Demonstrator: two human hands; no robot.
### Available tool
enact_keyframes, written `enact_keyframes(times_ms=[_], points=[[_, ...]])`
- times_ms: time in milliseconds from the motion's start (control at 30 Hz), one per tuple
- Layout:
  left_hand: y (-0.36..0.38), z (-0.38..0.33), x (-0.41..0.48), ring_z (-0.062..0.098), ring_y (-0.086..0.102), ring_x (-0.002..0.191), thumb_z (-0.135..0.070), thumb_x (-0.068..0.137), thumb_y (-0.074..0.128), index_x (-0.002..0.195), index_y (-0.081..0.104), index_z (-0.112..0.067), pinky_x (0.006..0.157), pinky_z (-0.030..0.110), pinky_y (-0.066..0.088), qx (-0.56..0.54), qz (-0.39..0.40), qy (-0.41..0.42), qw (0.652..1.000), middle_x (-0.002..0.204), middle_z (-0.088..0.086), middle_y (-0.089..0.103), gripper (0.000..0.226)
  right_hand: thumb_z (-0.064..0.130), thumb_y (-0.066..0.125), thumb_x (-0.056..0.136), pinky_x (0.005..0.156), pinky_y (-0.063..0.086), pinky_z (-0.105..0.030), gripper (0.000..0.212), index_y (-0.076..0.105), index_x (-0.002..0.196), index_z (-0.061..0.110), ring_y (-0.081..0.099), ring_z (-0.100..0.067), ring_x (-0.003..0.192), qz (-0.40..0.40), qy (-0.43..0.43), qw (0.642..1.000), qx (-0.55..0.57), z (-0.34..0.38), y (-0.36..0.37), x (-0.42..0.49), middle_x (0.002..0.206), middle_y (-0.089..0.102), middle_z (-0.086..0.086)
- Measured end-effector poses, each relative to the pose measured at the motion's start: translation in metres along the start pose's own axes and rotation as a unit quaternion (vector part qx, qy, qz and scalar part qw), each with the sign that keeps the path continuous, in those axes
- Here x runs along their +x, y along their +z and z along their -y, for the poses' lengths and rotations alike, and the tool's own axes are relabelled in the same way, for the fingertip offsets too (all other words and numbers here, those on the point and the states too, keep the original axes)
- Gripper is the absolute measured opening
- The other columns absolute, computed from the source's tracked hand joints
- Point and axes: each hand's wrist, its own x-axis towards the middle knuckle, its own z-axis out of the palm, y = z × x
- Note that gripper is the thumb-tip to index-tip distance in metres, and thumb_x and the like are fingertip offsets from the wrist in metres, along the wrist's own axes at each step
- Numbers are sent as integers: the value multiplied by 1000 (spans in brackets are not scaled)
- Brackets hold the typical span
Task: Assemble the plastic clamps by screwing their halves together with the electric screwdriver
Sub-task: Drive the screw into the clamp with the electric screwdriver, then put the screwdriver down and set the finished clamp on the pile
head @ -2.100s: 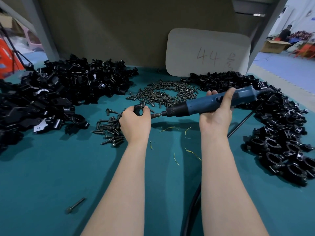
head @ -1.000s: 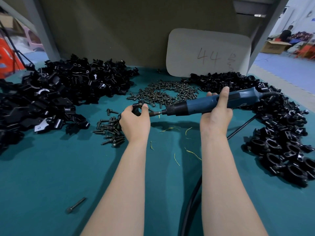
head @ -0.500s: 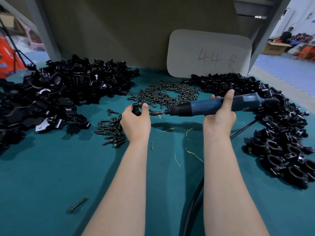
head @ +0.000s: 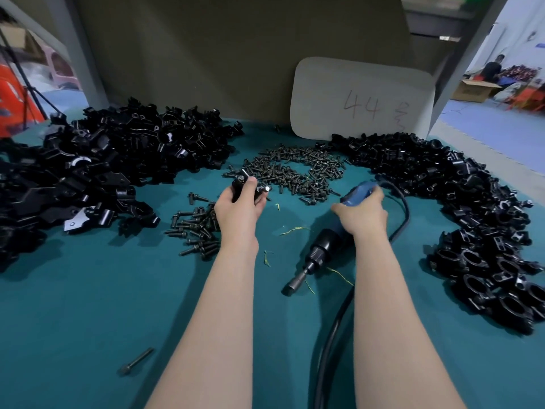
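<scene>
Left grip [head: 240, 208] curled round clamp [head: 243, 185]; right grip [head: 364, 215] wrapped round electric screwdriver [head: 327, 246] (bit pointing near-left). Left pile [head: 103, 172], right pile [head: 457, 216] hem centre; worktop [head: 88, 320] open near.

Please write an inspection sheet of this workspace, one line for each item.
Surface: teal green table mat, no tears seen.
Job's things: heap of black plastic clamp halves left; heap of assembled black clamps right; pile of dark metal screws between.
Clutter: one loose dark screw in front; thin yellow strands.
Hands: left hand grips one black clamp; right hand grips blue electric screwdriver.
Cables: thick black cable curves from screwdriver to near edge.
Surroundings: grey card marked "44"; brown cardboard box far right.
</scene>
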Motion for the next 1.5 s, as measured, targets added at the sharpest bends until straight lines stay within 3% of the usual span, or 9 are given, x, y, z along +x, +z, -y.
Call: enact_keyframes(times_ms=[167, 267, 433, 533, 767, 1000, 1200, 1367, 1500], points=[[3, 3, -2, 13, 58, 76, -17, 94, 61, 93, 60, -15, 77, 22, 52, 71, 7, 42, 997, 87, 0, 62, 2, 39, 59, 90, 103, 31, -42, 52, 44, 136, 19, 35, -33, 127, -75, -100, 985, -116, 14, 8, -16, 139, 42, -17], [5, 5, -2, 14, 55, 75, -18, 93, 63, 94, 61, -16, 78, 26, 47, 102, 9, 67, 993, 83, -2, 61, 3, 37, 52, 95, 84, 53, -35, 30, 63, 109, 12, 66, -20, 87, 18, -203, 979, 11, 34, 21, -29, 95, 71, -7], [4, 6, -1, 21, 63, 97, -18, 92, 62, 116, 60, -16, 87, 32, 52, 183, -16, 113, 976, 107, 6, 67, 24, 13, 55, 94, 53, 53, -19, 22, 63, 74, 8, 61, -5, 48, 170, -204, 960, 95, 44, 58, -44, 47, 59, 8], [2, 6, 1, 15, 61, 87, -22, 93, 61, 121, 58, -16, 77, 22, 43, 225, -89, 151, 958, 99, -4, 63, 29, 6, 57, 88, 74, 57, -41, 20, 62, 70, 13, 57, -17, 61, 197, -204, 954, 92, 43, 65, -40, 56, 61, 0], [-2, -4, 2, -2, 56, 73, -25, 95, 57, 129, 52, -14, 63, 1, 42, 122, -170, 194, 958, 97, -4, 60, 36, 13, 57, 92, 74, 51, -34, 13, 66, 93, 22, 61, -15, 77, 207, -313, 925, -57, 58, 79, -37, 82, 66, 2], [3, 2, -5, -20, 54, 61, -23, 94, 59, 117, 58, -10, 58, 0, 38, 143, -125, 206, 960, 80, -17, 59, 26, 15, 47, 95, 97, 38, -42, 35, 55, 128, 18, 42, -37, 122, 98, -254, 915, -298, 58, 101, -28, 134, 45, -15], [3, 3, -4, 19, 68, 87, -23, 93, 61, 89, 62, -15, 83, 33, 55, 84, -53, 104, 990, 86, 0, 67, 10, 10, 49, 94, 81, 46, -32, 21, 56, 114, 6, 59, -29, 101, 58, -237, 963, -118, 58, 93, -23, 116, 60, -15], [4, 1, -3, 19, 69, 81, -18, 94, 61, 85, 59, -10, 73, 21, 57, -24, 7, -31, 999, 88, 6, 66, 12, 2, 54, 93, 69, 57, -22, 9, 61, 91, 7, 66, -11, 67, 118, -183, 955, 201, 46, 48, -22, 81, 65, -7], [9, 2, -7, 19, 66, 80, -17, 95, 60, 89, 61, -6, 75, 22, 58, -33, 40, -55, 997, 93, 11, 65, 13, 2, 60, 91, 63, 55, -16, 16, 59, 82, 15, 66, -7, 62, 171, -228, 944, 167, 33, 26, -29, 73, 66, -3]])
